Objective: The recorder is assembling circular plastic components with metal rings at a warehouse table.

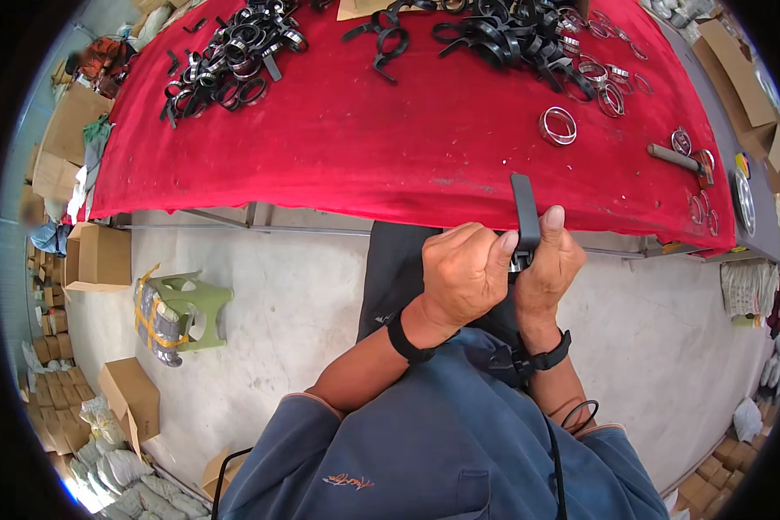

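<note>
Between my two hands, over the table's near edge, a dark grey handle-shaped piece (525, 208) stands with its flat arm pointing up and away from me. My left hand (461, 276) is curled with the thumb pressed against the piece's side. Around its lower part my right hand (548, 276) is closed, thumb raised along the right side. A bit of shiny metal shows under the piece between the hands; the rest is hidden by my fingers. Nearest on the red cloth (338, 156) is a loose silver metal ring (557, 126).
Black handles with metal rings form a heap (234, 56) far left; black pieces are piled (503, 39) far right beside loose metal rings (611, 95). A hammer (674, 158) lies at the right. A green stool (201, 308) and open cardboard boxes (100, 257) stand on the floor, left.
</note>
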Motion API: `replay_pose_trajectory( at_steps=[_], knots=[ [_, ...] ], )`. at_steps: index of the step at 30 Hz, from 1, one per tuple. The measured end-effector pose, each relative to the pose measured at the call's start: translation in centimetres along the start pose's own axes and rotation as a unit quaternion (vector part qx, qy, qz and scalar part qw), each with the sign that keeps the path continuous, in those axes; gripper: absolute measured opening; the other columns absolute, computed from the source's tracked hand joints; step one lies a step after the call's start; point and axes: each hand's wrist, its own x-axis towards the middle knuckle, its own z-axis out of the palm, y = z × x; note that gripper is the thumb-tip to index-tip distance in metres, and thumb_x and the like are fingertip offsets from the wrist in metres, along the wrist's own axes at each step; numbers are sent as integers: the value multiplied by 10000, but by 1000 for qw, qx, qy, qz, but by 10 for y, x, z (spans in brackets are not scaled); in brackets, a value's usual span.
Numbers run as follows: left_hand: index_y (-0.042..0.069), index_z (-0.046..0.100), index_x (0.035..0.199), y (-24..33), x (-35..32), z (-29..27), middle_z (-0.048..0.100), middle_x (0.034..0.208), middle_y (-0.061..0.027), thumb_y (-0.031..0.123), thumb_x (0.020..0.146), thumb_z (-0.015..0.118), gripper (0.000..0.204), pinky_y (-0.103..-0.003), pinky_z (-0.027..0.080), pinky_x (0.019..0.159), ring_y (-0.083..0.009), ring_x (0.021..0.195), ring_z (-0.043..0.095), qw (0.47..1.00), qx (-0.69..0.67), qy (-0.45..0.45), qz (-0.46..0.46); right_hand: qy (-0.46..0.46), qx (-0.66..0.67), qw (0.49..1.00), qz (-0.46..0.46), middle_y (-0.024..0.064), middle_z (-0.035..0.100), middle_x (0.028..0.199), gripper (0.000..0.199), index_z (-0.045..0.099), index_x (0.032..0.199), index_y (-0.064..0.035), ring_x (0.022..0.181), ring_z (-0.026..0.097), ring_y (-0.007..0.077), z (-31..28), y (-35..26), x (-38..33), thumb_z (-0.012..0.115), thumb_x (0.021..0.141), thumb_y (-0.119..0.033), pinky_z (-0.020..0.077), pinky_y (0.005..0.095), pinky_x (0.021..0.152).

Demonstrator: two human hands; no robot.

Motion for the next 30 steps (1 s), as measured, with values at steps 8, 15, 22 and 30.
replay_pose_trajectory(
  at_steps=[8,15,22,30],
  knots=[
    [-19,733,1146,-8,10,-7,735,937,-179,219,1034,730,263,-389,549,730,-313,813,722,971,-98,-188,-108,45,93,982,160,-30,505,603,644,564,689,-101,515,468,66,-11,13,30,523,1130,-569,342,289,481],
    [-1,740,1096,-11,-6,-19,733,917,-167,204,887,875,323,-394,567,752,-313,823,731,956,-88,-243,-136,79,130,973,176,-14,510,600,577,571,726,-130,502,527,98,-11,32,42,619,1080,-584,490,288,527],
    [-6,743,1136,-28,-10,-19,732,931,-173,170,888,847,321,-412,571,752,-319,833,739,944,-106,-258,-179,53,136,973,177,-22,537,612,644,595,724,-98,519,505,77,-11,49,43,510,1126,-595,403,276,511],
    [0,711,1070,-108,113,-130,697,850,-133,144,947,754,194,-386,552,665,-260,754,716,977,146,-103,-121,-22,116,985,126,81,664,858,649,685,990,4,773,639,167,-65,98,68,466,1142,-588,544,325,730]
  ],
)
